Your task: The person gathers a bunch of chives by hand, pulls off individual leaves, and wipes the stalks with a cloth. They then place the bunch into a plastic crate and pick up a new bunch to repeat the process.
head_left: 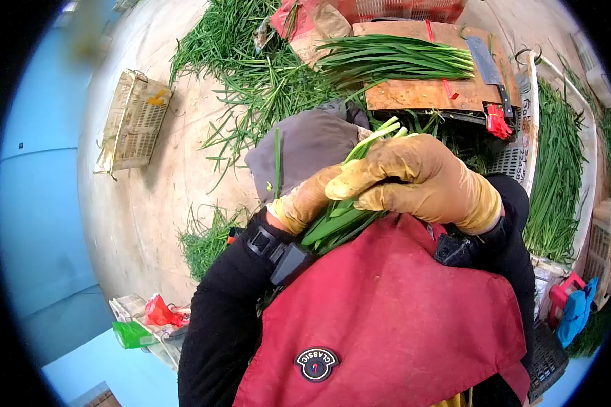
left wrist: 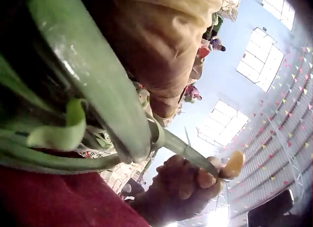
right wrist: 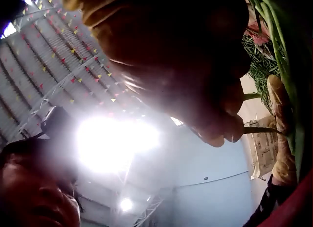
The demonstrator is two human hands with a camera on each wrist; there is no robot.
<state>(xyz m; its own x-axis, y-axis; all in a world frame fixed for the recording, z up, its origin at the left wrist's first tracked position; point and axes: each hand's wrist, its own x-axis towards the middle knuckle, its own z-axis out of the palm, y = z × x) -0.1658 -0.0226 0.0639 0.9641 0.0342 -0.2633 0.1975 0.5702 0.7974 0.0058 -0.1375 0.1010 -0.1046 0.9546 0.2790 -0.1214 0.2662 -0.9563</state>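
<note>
The gloved left grip clasps just beside the gloved right grip, whose fingers curl and pinch at the tips. Below the left grip, its black-sleeved forearm slants upward; beyond the right grip, its wrist is dark-cuffed.

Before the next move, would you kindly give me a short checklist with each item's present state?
1. Left hand holding the green bunch: ok.
2. Right hand pinching a leaf: ok, seen in the left wrist view.
3. Knife away from both hands: ok, it lies on the wooden board.
4. Both hands gloved: ok.
5. Floor free of loose leaves: not ok, they lie scattered in a heap.
6. No damaged leaves inside the bunch: cannot tell, the hands hide part of it.
</note>
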